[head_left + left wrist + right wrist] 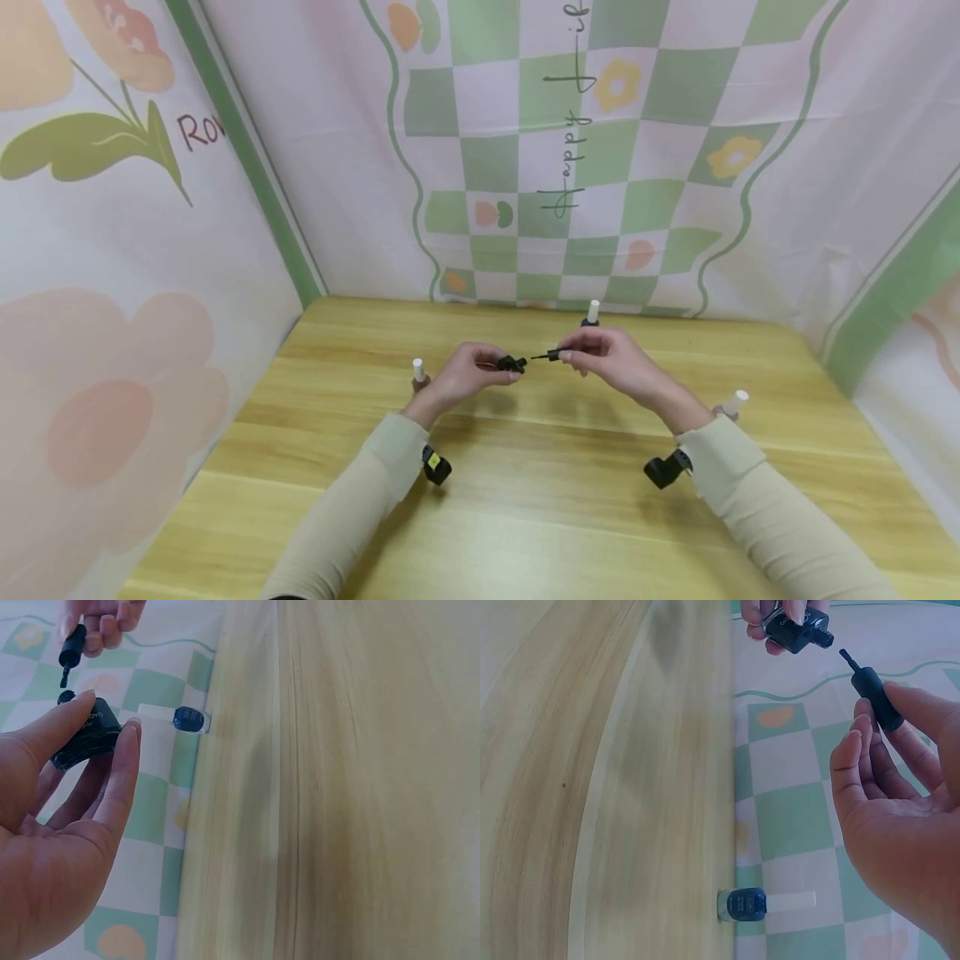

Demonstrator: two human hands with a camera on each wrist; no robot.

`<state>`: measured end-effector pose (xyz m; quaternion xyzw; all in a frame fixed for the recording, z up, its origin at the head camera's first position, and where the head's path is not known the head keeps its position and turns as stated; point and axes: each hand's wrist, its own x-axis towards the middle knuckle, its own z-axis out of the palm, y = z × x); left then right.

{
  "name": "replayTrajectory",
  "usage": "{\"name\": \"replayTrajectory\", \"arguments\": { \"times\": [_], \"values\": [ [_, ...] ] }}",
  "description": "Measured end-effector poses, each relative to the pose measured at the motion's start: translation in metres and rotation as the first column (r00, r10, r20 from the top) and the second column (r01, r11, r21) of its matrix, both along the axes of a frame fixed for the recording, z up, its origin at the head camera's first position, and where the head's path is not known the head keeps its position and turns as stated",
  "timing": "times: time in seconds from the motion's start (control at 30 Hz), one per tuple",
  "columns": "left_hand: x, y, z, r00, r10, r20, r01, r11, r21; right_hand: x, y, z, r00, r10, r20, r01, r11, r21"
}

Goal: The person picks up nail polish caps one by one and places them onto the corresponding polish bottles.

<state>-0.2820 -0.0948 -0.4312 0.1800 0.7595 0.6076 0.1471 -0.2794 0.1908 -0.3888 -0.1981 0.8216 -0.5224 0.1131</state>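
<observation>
My left hand (468, 371) holds a small black nail polish bottle (96, 729) between thumb and fingers, above the table. The bottle is uncapped and tilted, its neck turned towards the right hand. Opposite it, my right hand (615, 358) pinches the black cap (877, 697) of the polish, with the applicator brush (847, 658) sticking out of it. The brush tip points at the bottle's mouth, and a small gap lies between them. How much polish is inside the bottle cannot be seen.
A dark blue polish bottle (747, 904) with a white cap stands near the table's back edge. Other white-capped bottles stand beside the left wrist (420, 382) and behind the right cuff (729, 410). Patterned cloth (540, 167) hangs behind the wooden table (525, 517).
</observation>
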Motion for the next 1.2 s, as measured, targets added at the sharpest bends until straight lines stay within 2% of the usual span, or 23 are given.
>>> {"name": "replayTrajectory", "arguments": {
  "times": [0.5,1.2],
  "values": [
    [-0.0005,-0.0002,-0.0004,1.0,-0.005,-0.012,0.005,1.0,-0.005,-0.001,-0.0055,0.0008,1.0,0.013,-0.028,-0.013,1.0,0.019],
    [0.0011,0.0019,0.0,1.0,0.0,-0.02,0.0,1.0,-0.019,0.0005,-0.0096,0.0,1.0,0.018,-0.021,-0.018,1.0,0.013]
  ]
}}
